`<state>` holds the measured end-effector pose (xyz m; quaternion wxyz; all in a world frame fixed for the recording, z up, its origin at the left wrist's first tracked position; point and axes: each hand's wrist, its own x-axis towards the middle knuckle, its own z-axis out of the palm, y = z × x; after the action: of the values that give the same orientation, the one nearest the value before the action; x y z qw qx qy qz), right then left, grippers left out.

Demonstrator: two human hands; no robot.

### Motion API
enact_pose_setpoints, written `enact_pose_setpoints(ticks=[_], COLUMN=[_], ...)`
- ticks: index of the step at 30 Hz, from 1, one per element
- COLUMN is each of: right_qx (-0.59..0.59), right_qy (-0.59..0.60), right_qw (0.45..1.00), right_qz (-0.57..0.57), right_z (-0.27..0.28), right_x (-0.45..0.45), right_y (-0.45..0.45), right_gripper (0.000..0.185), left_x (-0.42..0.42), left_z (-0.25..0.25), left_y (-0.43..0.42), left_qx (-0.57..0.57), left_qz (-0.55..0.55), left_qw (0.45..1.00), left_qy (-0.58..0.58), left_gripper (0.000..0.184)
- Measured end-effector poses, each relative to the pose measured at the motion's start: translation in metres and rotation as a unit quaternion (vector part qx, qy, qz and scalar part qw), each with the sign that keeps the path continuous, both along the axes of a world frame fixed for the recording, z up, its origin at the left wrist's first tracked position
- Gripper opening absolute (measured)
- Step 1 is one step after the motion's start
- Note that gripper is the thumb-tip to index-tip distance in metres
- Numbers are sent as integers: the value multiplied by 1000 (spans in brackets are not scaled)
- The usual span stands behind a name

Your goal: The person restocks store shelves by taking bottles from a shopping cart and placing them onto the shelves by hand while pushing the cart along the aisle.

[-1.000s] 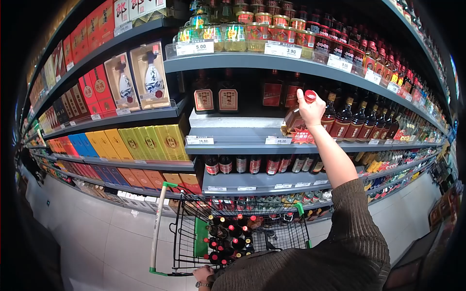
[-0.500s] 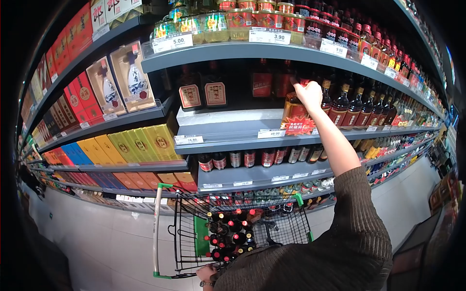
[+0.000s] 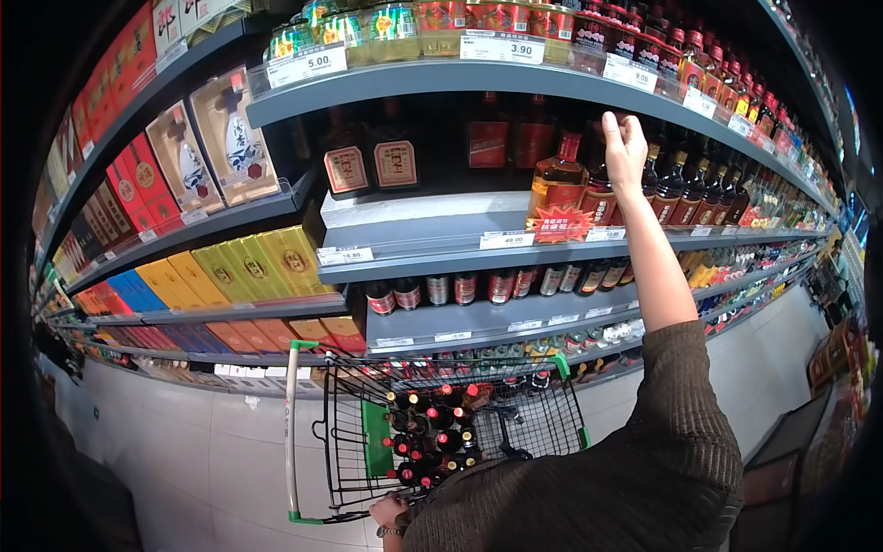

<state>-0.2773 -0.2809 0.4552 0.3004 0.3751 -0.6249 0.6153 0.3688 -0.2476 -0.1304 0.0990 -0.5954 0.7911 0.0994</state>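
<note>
My right hand is raised at the middle shelf, thumb and fingers apart, with nothing seen in it. Just left of it stands an amber bottle with a red cap, a red starburst tag in front of its base. Close by my hand and wrist is a dark bottle with a red label; its top is partly hidden. Low in view, my left hand is closed on the near rim of a wire shopping cart. Several dark bottles with red and yellow caps stand in the cart.
More dark bottles line the shelf to the right. Two square-labelled bottles stand farther left. Jars and price tags line the shelf above. Boxed bottles fill the left shelves. Tiled floor lies beside the cart.
My right hand has let go of the amber bottle's top and shifted right, its fingers parting. The amber bottle stays on the shelf. My left hand remains at the cart rim.
</note>
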Motion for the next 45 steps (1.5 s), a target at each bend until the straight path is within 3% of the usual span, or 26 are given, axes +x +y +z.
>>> enact_pose_setpoints(ticks=[2, 6, 10, 11, 17, 23, 32, 35, 37, 41, 45], right_qx=[-35, 44, 148, 169, 213, 211, 226, 68, 63, 162, 268], right_qy=[29, 77, -46, -89, -63, -29, -73, 217, 274, 262, 145], right_qw=[999, 987, 982, 978, 974, 975, 967, 956, 950, 951, 952], right_qz=[4, -133, -105, -85, -35, -58, -89, -187, -137, -28, -27], right_z=[7, -5, -16, -28, -44, -30, -24, -24, -14, -10, -20], right_x=[-17, -58, -66, -86, -106, -68, -59, -35, -6, 28, 14], right_y=[8, 8, 10, 6, 11, 22, 22, 20, 24, 13, -10], right_gripper=[33, 26, 47, 43, 37, 46, 52, 57, 55, 54, 59], left_x=[-1, -2, 0, 1, 4, 2, 2, 1, 2, 3, 4], left_z=[1, 8, 5, 5, 1, 0, 1, 3, 4, -2, -3], left_y=[-2, -4, -4, -4, -3, -1, 0, 0, -1, -4, -4], left_qx=[18, 28, 25, 18, -6, -15, 6, 10, 12, 21, 25], left_qz=[0, -7, -17, -21, -28, -32, -19, -18, -24, -29, -26], left_qw=[1000, 1000, 1000, 1000, 999, 999, 999, 999, 999, 999, 999], left_qy=[-9, -8, 0, 2, 30, 26, 27, 26, 27, 26, 30], left_gripper=[26, 28, 28, 28, 27, 27, 28, 29, 29, 29, 29])
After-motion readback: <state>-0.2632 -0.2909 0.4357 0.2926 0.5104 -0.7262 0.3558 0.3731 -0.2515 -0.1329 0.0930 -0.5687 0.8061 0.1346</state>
